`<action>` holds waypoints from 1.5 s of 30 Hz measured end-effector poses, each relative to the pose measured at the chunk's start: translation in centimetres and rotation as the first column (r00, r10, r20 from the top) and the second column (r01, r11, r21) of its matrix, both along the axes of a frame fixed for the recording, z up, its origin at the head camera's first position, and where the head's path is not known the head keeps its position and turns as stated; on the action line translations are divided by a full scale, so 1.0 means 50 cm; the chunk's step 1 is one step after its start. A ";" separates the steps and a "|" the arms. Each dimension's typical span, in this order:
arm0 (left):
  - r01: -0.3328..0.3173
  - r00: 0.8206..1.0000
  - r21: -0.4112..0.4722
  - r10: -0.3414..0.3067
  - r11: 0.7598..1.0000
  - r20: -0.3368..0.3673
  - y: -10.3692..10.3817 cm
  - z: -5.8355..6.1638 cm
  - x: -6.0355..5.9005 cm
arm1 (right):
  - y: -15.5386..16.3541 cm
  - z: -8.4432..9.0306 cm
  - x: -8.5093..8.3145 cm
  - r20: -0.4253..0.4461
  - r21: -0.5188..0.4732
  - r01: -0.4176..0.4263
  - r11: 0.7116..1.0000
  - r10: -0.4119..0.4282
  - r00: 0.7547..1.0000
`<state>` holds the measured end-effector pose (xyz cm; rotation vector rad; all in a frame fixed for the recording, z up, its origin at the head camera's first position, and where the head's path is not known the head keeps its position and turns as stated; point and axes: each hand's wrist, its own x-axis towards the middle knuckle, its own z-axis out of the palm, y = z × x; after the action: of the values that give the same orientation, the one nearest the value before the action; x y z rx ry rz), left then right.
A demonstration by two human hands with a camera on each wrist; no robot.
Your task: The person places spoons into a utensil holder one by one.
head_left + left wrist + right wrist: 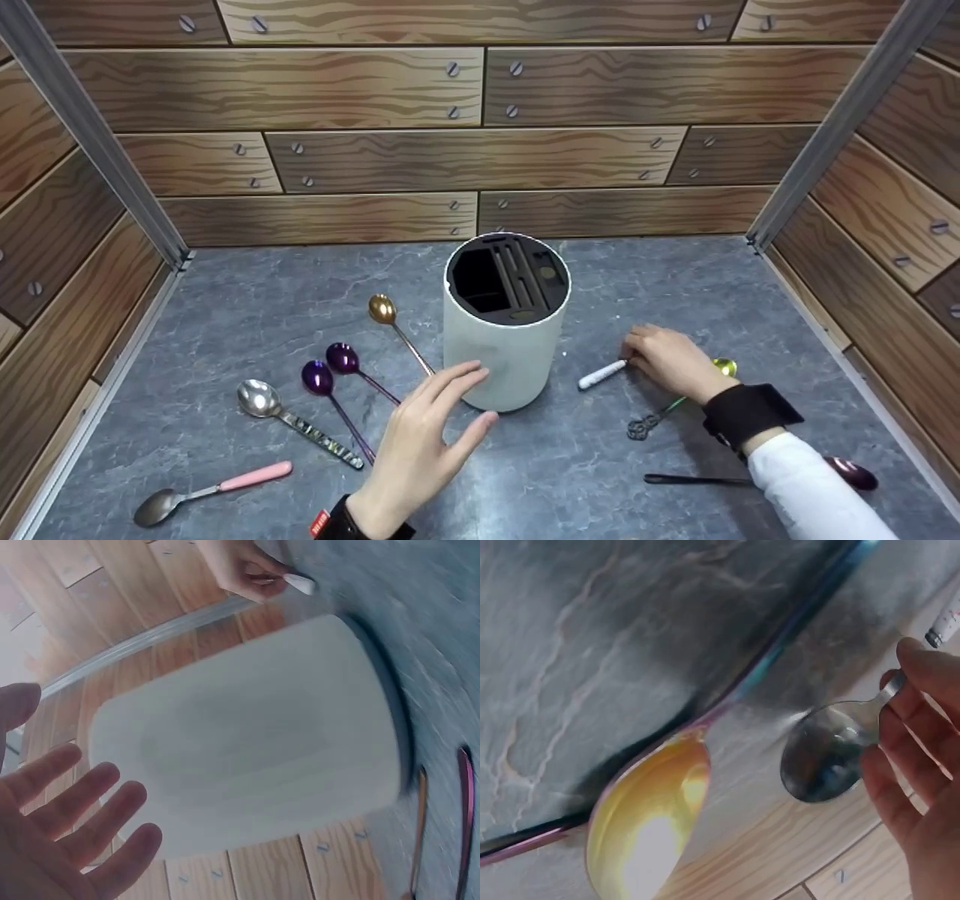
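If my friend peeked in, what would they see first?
Probably the big white holder, standing in the middle with its black slotted top. Next, perhaps, the pink-handled spoon at the front left, then the right hand to the holder's right, pinching a white-handled spoon.

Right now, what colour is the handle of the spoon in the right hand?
Mostly white; the handle shows best in the head view.

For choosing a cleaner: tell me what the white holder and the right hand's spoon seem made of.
White holder: matte, perhaps plastic or painted metal; smooth, even wall. Spoon in the right hand: polished metal bowl, showing mirror-like reflections; smooth, white handle, possibly plastic or ceramic.
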<state>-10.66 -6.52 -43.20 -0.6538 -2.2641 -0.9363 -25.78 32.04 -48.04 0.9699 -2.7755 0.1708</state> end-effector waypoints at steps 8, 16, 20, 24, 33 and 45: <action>0.060 0.997 0.202 -0.051 0.978 -0.052 0.018 0.018 0.001 | -0.018 0.037 0.055 -0.053 -0.305 0.128 0.944 -0.151 0.987; 0.123 0.992 0.340 -0.128 0.932 -0.008 0.028 0.042 -0.001 | -0.077 0.120 0.138 -0.022 -0.629 0.173 0.758 -0.240 0.971; 0.125 0.988 0.409 -0.151 0.904 0.031 0.029 0.061 0.003 | -0.121 0.162 0.167 -0.044 -0.732 0.093 0.675 -0.183 0.982; 0.140 0.986 0.428 -0.164 0.893 0.019 0.028 0.076 0.013 | -0.165 0.188 0.192 -0.072 -0.786 0.008 0.618 -0.104 0.992; 0.136 0.987 0.460 -0.160 0.878 0.015 0.021 0.083 0.024 | -0.234 0.196 0.234 -0.067 -0.802 -0.116 0.586 0.104 0.992; 0.164 0.976 0.435 -0.210 0.886 0.061 0.023 0.073 0.017 | -0.274 0.175 0.250 -0.069 -0.771 -0.189 0.608 0.214 0.974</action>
<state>-9.83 -5.35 -39.56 -0.6402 -2.0040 -1.5412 -13.27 18.34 -39.28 0.9923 -2.1742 1.3060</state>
